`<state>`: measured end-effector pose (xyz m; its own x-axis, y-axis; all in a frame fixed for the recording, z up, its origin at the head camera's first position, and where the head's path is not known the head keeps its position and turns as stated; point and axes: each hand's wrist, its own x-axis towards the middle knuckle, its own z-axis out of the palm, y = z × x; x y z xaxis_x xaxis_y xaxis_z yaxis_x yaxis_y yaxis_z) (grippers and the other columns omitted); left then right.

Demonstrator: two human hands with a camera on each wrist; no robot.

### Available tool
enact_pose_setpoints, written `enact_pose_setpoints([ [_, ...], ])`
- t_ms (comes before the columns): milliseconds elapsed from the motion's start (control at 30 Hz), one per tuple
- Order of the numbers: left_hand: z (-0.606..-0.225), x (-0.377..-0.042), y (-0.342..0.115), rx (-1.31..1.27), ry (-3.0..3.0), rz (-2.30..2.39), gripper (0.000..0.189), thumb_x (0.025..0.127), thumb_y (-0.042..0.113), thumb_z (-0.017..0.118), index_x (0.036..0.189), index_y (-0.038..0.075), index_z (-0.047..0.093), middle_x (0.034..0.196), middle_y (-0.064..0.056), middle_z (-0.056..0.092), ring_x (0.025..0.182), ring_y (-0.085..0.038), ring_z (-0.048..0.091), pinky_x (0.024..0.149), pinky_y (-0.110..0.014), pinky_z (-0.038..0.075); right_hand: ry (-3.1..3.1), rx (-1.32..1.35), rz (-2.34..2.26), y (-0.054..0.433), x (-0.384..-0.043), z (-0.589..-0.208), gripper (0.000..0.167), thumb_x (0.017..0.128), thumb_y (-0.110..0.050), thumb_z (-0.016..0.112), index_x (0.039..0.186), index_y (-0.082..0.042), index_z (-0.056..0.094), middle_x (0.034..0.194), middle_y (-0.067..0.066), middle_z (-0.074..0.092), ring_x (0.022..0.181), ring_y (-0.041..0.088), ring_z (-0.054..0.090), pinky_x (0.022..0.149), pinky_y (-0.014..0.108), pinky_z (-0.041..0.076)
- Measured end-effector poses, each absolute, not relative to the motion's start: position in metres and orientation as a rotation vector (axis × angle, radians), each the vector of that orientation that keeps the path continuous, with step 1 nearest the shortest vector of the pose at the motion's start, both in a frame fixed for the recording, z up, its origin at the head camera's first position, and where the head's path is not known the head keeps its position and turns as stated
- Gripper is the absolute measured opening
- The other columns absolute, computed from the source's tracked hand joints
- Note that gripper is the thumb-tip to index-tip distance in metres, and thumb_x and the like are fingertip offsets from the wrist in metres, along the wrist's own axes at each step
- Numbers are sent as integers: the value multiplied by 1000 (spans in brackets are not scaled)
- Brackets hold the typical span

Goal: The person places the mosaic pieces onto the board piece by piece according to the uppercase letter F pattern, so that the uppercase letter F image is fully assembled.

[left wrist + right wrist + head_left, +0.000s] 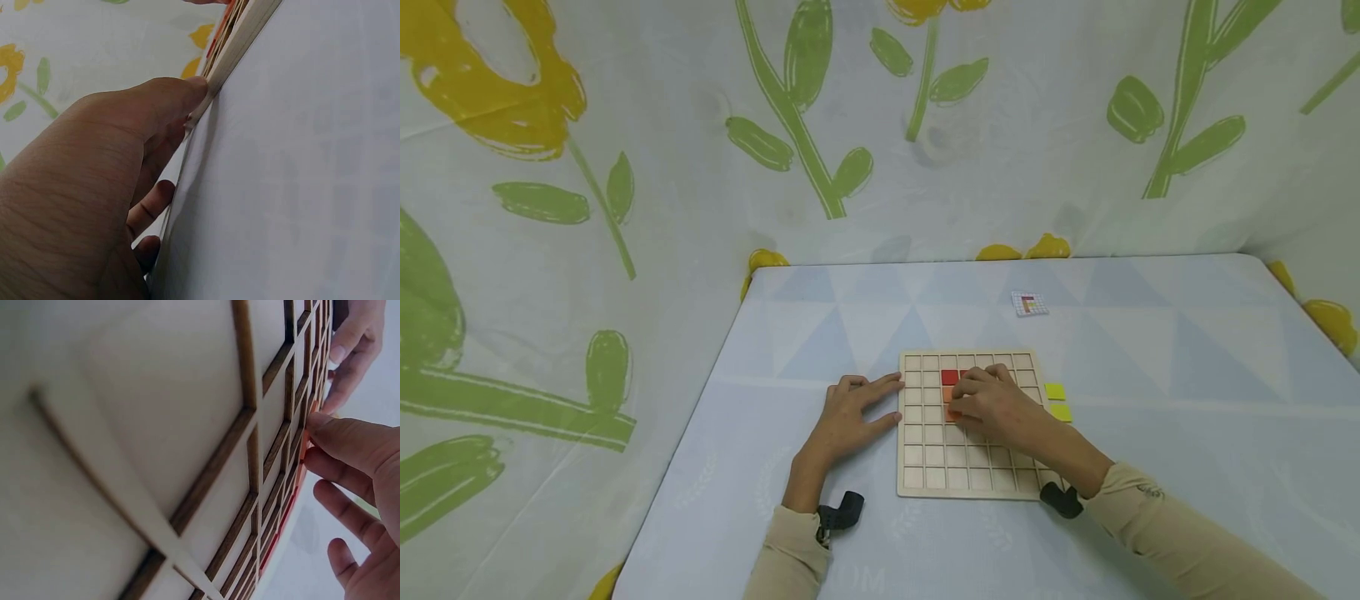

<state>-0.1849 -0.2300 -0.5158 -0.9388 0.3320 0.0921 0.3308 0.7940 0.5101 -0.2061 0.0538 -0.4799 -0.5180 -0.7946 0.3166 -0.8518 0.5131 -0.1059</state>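
Here, from the left, a white cloth printed with green leaves and yellow flowers (685,133) hangs beside the left edge and behind the far edge of a table with a pale blue, triangle-patterned cover (730,467). A beige sleeve (790,550) comes in from the near side, with a black wrist-worn device (841,511) at its cuff. Past it, the left hand (850,417) lies on the table with fingers loosely spread, thumb and forefinger touching the left edge of a square, light wooden grid board (970,493); it grips nothing. The board rests flat on the table, well apart from the far edge, its rows of shallow cells mostly bare.

In the third column from the board's left edge sits a flat red square tile (950,377), with another red one partly hidden just to its right. Below it in the same column come orange square tiles (947,393). The right hand (1000,408) reaches across the board from its right edge, thumb and forefinger narrowly pinching the lower orange tile. A small printed card with a coloured grid (1028,304) lies near the table's far edge. Just beside the board's right edge are two yellow square tiles (1055,392), one nearer than the other. Farthest right is the other beige sleeve (1195,525).
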Motion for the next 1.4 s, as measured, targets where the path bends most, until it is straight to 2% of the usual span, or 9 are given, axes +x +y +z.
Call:
enact_pose_setpoints([
  [233, -515, -187, -227, 540, 2971, 824, 52, 94, 48, 64, 144, 35, 56, 150, 22, 45, 122, -22, 42, 94, -43, 30, -2616, 1354, 395, 58, -204, -471, 13, 82, -20, 84, 94, -16, 79, 100, -5, 71, 106, 21, 60, 88, 46, 40],
  [367, -513, -185, -228, 529, 2972, 831, 52, 94, 47, 64, 144, 34, 56, 150, 21, 46, 123, -24, 42, 96, -46, 30, -2640, 1285, 526, 68, -202, -463, 18, 79, -16, 85, 95, -15, 78, 99, -4, 72, 104, 21, 61, 86, 46, 39],
  [700, -516, -173, -232, 515, 2959, 854, 51, 94, 46, 65, 143, 33, 57, 149, 21, 47, 122, -23, 42, 94, -44, 29, -2665, 1158, 642, 114, -186, -455, 23, 80, -14, 85, 102, -12, 76, 106, -1, 69, 106, 24, 59, 88, 51, 37],
  [933, -518, -177, -229, 520, 2973, 864, 51, 95, 47, 64, 143, 34, 57, 149, 21, 47, 122, -23, 42, 95, -45, 29, -2680, 1045, 637, 146, -177, -452, 27, 76, -10, 86, 100, -14, 76, 103, -3, 68, 104, 23, 59, 87, 49, 34],
  [1400, -513, -182, -228, 533, 2974, 854, 51, 94, 47, 65, 143, 33, 57, 149, 20, 47, 124, -25, 42, 95, -46, 29, -2761, 912, 557, 188, -154, -461, 24, 77, -18, 86, 98, -20, 75, 103, -4, 68, 102, 23, 59, 85, 50, 33],
])
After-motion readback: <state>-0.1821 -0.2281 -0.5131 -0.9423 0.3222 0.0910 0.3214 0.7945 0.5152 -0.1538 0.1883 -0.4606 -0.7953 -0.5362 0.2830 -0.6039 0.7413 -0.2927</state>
